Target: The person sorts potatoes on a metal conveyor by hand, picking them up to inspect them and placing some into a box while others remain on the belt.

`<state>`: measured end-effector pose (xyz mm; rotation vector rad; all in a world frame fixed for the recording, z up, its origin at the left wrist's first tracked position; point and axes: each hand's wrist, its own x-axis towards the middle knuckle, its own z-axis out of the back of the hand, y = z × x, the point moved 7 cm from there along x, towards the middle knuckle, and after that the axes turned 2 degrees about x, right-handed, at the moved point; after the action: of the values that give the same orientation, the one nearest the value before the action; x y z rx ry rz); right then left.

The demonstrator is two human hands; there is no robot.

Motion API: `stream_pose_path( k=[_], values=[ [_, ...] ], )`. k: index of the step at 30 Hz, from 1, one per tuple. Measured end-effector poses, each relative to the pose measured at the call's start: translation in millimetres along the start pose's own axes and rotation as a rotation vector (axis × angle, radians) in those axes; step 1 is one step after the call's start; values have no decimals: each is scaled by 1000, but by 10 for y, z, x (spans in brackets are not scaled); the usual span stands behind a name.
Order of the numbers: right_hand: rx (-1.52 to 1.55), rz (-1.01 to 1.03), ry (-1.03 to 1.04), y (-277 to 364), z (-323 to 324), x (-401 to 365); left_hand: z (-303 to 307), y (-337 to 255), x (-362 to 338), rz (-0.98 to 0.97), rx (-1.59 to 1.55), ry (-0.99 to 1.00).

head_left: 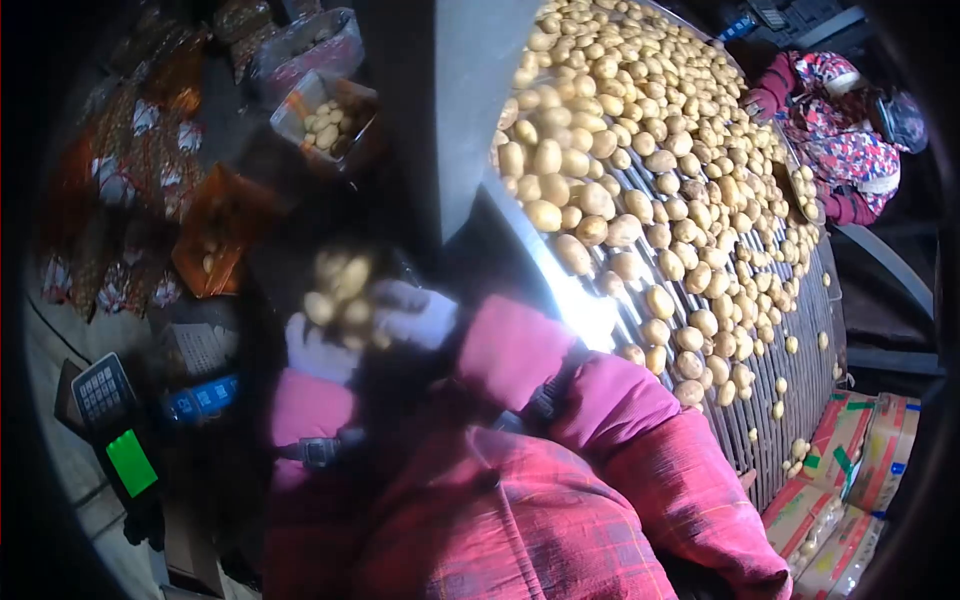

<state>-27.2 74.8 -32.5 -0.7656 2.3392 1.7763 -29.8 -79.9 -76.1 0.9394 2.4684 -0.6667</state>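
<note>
A small heap of potatoes [345, 285], smeared by motion, is held between my two gloved hands, in front of my body. My left hand [318, 345], in a pale glove, supports the heap from its near left side. On the right side, my right hand [415, 312] curls its fingers against the potatoes. Whether a dark container sits under the heap cannot be made out. To the right of my hands, many loose potatoes [640, 130] cover a slatted conveyor [640, 185] with a metal side edge.
A clear-sided bin [350, 150] holds potatoes at upper left, near an orange bag [225, 235] and several net bags [140, 150]. A scale keypad [103, 390] stands at lower left. Cartons [835, 440] are stacked at lower right. Another person [835, 140] leans over the conveyor's far side.
</note>
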Motion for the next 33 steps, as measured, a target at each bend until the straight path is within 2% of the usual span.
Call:
stream_pose_path(
  k=[1, 2, 3, 4, 5, 6, 8, 9, 10, 11, 12, 13, 14, 15, 17, 18, 19, 20, 21, 22, 23, 24, 25, 26, 27, 28, 29, 32, 33],
  values=[
    [0, 85, 170, -65, 30, 32, 306, -93, -80, -88, -95, -418],
    [46, 43, 206, -141, 111, -15, 556, -136, -268, -177, -183, -835],
    [92, -1, 241, -219, 195, -62, 592, -138, -294, -169, -167, -831],
    [-37, 34, 92, 165, 356, -438, 539, -117, -229, -102, -68, -638],
    [-42, 99, 64, 377, 524, -629, 419, -92, -155, -43, 24, -445],
    [-47, 167, 43, 549, 724, -765, 140, -19, -122, 18, 85, -535],
    [-271, 205, -207, 788, 1338, -984, -182, 244, 308, 288, -37, 415],
    [-421, 186, -366, 955, 1638, -1116, -458, 286, 340, 231, 216, 277],
    [-709, 260, -515, 1168, 1822, -1198, -895, 404, 354, 171, 466, 134],
    [-995, 295, -700, 1372, 1999, -1298, -1239, 535, 437, 142, 637, 90],
    [-1341, 463, -803, 1473, 2032, -1311, -1546, 653, 532, 109, 806, 45],
    [-1380, 373, -734, 1457, 2074, -1235, -1894, 755, 587, 57, 910, 92],
    [-1438, 324, -711, 1154, 2294, -1086, -2162, 840, 662, 5, 1015, 140],
    [-1387, 329, -682, 1129, 2321, -1097, -2268, 920, 801, 3, 1030, 136],
    [-1380, 297, -557, 1058, 2305, -1188, -2621, 935, 1033, -338, 1132, 284],
    [-1422, 254, -458, 976, 2294, -1291, -2677, 959, 1180, -343, 1128, 201],
    [-1456, 386, -546, 944, 2291, -1459, -2744, 983, 1336, -377, 1045, 132],
    [-1430, 437, -539, 859, 2409, -1565, -2713, 1006, 1586, -354, 1135, 114],
    [-1268, 361, -543, 868, 2446, -1730, -2828, 1000, 1674, -338, 1341, 31],
    [-1108, 293, -553, 926, 2459, -1906, -2898, 975, 1777, -472, 1566, -43],
    [-1083, 207, -588, 853, 2533, -2057, -2540, 945, 2259, -678, 1676, 207],
    [-911, 218, -557, 768, 2634, -2164, -2472, 987, 2387, -775, 1724, 348],
    [-870, 242, -591, 751, 2691, -2289, -2401, 1032, 2496, -877, 1757, 491],
    [-827, 265, -626, 743, 2722, -2419, -2702, 1083, 2347, -606, 1994, 335],
    [-753, 190, -673, 707, 2793, -2548, -2713, 1154, 2326, -456, 2099, 252],
    [-512, 47, -700, 675, 2818, -2653, -2721, 1227, 2285, -297, 2208, 176],
    [-485, 77, -744, 664, 2862, -2713, -2789, 1252, 2239, -413, 2228, 130],
    [-585, 135, -775, 756, 3002, -2720, -2980, 1391, 2064, -193, 2212, 36],
    [-661, 197, -833, 919, 3003, -2659, -2983, 1419, 2068, -191, 2141, 88]
  ],
)
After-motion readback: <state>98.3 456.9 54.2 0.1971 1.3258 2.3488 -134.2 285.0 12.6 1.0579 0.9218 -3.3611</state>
